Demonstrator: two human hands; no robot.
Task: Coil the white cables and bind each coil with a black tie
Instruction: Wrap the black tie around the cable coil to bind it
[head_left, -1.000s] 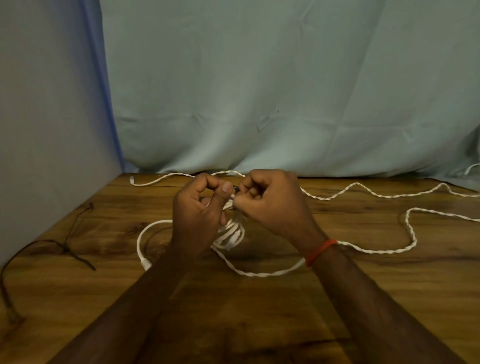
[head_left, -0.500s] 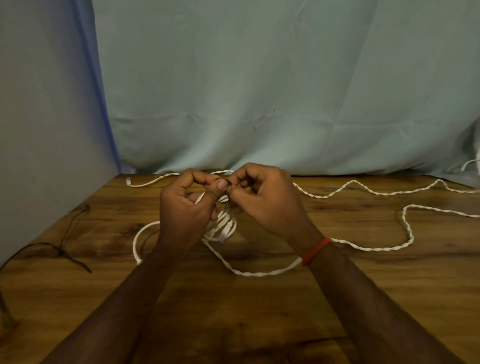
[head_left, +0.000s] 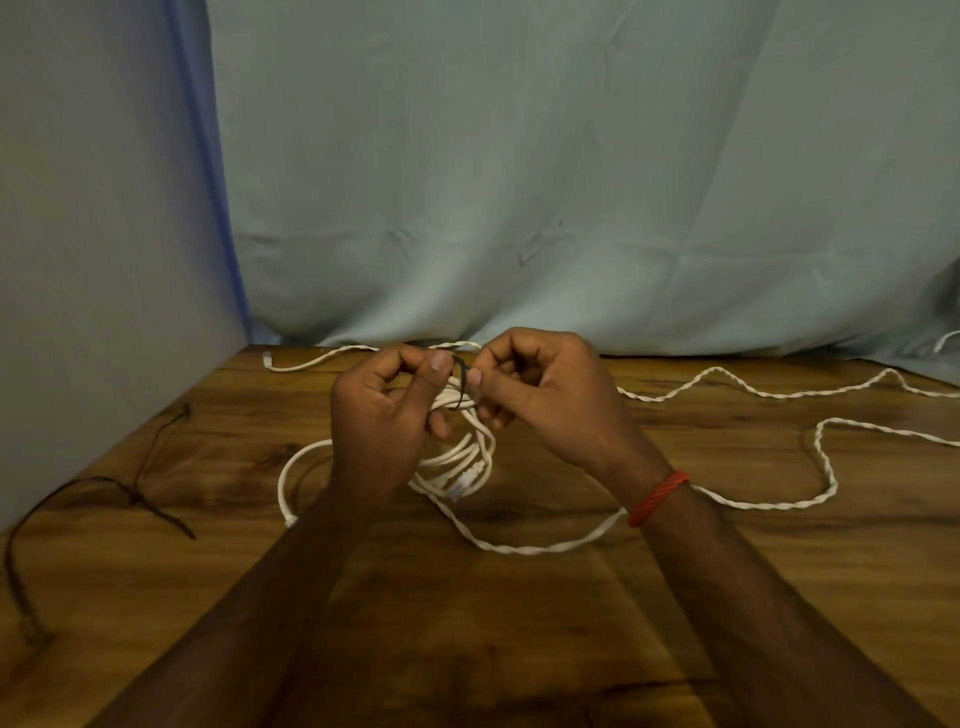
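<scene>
Above the middle of the wood-grain surface (head_left: 519, 623), the left hand (head_left: 384, 431) and right hand (head_left: 550, 400) meet over a coil of smooth white cable (head_left: 457, 457). Each grip is nearly closed, thumb against forefinger, and both pinch a thin black tie (head_left: 460, 384) that crosses the top of the coil's bunched loops. The coil hangs between the palms, its lower loops near the surface, a plug end showing at its 6 o'clock. A twisted, rope-like white cable (head_left: 727, 384) snakes loosely from under the right wrist out to 3 o'clock and along the far edge. A braided red wristband (head_left: 657, 498) circles the right wrist. At 9 o'clock, spare dark ties (head_left: 104, 488) lie thin and curved near the left edge. Pale wrinkled fabric (head_left: 571, 182) backs the far edge; the near surface lies open.
</scene>
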